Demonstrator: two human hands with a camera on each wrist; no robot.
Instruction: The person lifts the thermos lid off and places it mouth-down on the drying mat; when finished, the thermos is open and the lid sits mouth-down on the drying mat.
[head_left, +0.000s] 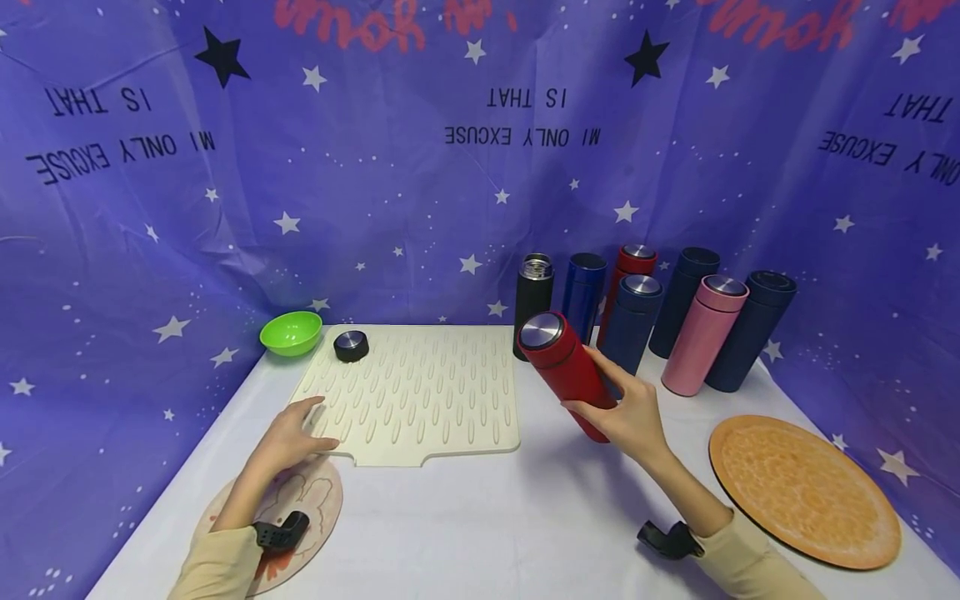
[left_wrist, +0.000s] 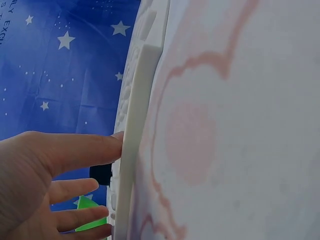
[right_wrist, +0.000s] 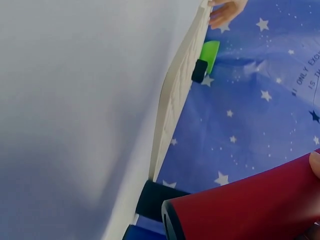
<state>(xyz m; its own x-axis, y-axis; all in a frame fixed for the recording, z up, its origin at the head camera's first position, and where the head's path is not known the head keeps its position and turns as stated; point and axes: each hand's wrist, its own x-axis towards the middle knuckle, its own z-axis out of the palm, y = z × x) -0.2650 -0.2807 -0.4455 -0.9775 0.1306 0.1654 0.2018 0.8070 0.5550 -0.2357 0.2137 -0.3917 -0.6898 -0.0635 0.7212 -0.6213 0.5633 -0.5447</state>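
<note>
My right hand [head_left: 626,412] grips a red thermos [head_left: 573,375] with a silver-topped lid, tilted and held above the table; its dark-rimmed base shows in the right wrist view. Over the front left corner of a cream ridged board [head_left: 420,392], my left hand [head_left: 288,437] is spread with nothing in it. In the left wrist view its thumb [left_wrist: 85,150] is at the board's edge; whether it presses there I cannot tell. A black cap [head_left: 351,346] with a silver top sits on the board's far left part. The black thermos [head_left: 535,300] behind stands without a lid.
Several thermoses stand at the back right, among them a pink one [head_left: 701,342] and a blue one [head_left: 585,292]. A green bowl [head_left: 291,335] is at the back left. Round mats lie on the table: orange [head_left: 802,492] at right, pale pink [head_left: 322,517] under the left forearm.
</note>
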